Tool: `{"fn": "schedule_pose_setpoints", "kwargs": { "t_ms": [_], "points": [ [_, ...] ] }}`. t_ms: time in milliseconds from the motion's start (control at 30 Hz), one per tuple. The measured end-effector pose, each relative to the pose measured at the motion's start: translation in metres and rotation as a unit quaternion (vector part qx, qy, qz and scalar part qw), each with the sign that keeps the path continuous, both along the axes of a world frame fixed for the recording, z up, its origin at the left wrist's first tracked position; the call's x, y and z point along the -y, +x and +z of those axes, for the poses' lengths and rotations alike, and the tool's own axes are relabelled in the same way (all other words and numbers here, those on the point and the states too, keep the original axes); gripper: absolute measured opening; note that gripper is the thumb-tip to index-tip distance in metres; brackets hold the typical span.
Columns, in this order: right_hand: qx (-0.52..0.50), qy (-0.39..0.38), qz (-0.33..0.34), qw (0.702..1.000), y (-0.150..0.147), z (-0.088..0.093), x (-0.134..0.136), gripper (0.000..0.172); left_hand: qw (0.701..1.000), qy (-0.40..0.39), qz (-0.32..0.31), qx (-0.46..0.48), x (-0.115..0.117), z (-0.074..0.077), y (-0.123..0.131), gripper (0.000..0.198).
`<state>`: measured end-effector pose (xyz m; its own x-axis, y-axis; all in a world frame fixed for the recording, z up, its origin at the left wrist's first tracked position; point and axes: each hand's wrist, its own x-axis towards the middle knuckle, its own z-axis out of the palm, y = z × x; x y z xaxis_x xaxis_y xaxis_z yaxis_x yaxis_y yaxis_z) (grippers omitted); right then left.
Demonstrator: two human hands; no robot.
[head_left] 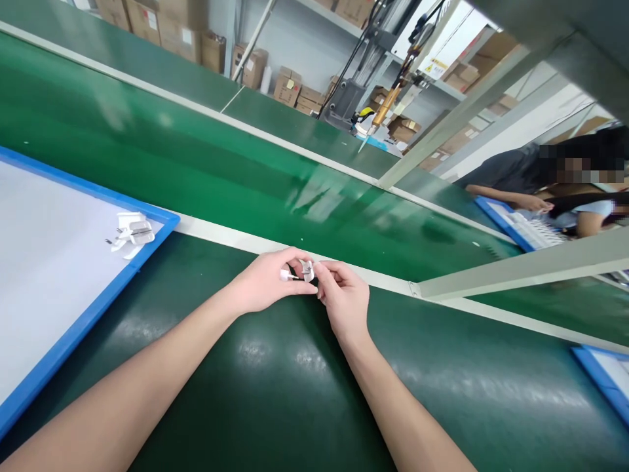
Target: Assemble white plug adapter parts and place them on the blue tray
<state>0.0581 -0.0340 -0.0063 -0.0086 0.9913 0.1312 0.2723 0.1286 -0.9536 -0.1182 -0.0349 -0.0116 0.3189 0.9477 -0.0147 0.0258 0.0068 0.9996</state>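
Note:
My left hand (263, 280) is closed loosely around a small white part (285, 275) with a thin metal pin that points to the right. Close beside it, my right hand (344, 295) pinches a small white plastic piece with metal on it (308, 271) between thumb and fingers. The left thumb and fingertips reach round this piece too; whether they touch it I cannot tell. Both hands are above the near edge of the green work surface (255, 393). My right fingertips partly hide what they grip.
A blue-rimmed white tray (93, 321) lies at left, with several white plastic pieces (132, 233) heaped in its corner. Beyond a pale rail runs a green conveyor belt (236, 177). A slanting metal post (521, 262) stands at right. Farther off, people work near another blue tray (506, 226).

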Motion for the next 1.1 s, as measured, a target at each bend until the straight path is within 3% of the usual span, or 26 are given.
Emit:
{"fn": "schedule_pose_setpoints", "kwargs": {
  "t_ms": [100,167,367,500,600,700,800,867,1000,1100],
  "points": [
    [0.028,-0.014,0.007,1.0,-0.003,0.006,0.004,0.038,0.999,0.01,0.032,-0.042,0.001,0.001,0.001,0.025],
    [0.03,0.003,0.002,1.0,-0.003,0.01,0.005,0.039,0.999,-0.005,0.033,-0.021,0.0,0.002,-0.002,0.026],
    [0.078,0.115,-0.025,0.99,0.003,0.008,0.007,0.026,0.99,-0.062,-0.016,0.125,-0.002,0.006,-0.014,0.036],
    [0.163,0.155,0.021,0.974,-0.001,0.003,0.012,0.026,0.983,-0.085,-0.069,0.149,0.002,0.01,-0.013,0.04],
    [0.217,0.19,0.022,0.957,-0.002,0.002,0.015,0.022,0.976,-0.099,-0.114,0.156,0.004,0.012,-0.01,0.037],
    [0.227,0.206,0.009,0.952,0.0,0.001,0.014,0.023,0.971,-0.102,-0.117,0.181,0.002,0.013,-0.006,0.036],
    [0.158,0.156,-0.017,0.975,0.005,0.004,0.005,0.027,0.968,-0.111,-0.092,0.205,-0.003,0.011,-0.002,0.042],
    [0.052,0.108,-0.05,0.991,0.005,0.01,-0.007,0.03,0.964,-0.121,-0.05,0.231,-0.008,0.008,0.0,0.042],
    [-0.171,0.01,-0.041,0.984,-0.012,0.025,-0.032,0.034,0.951,-0.116,0.006,0.286,-0.018,0.002,0.002,0.037],
    [-0.156,-0.016,-0.039,0.987,-0.035,0.022,-0.039,0.033,0.954,-0.106,0.009,0.28,-0.022,-0.002,0.003,0.036]
  ]
}}
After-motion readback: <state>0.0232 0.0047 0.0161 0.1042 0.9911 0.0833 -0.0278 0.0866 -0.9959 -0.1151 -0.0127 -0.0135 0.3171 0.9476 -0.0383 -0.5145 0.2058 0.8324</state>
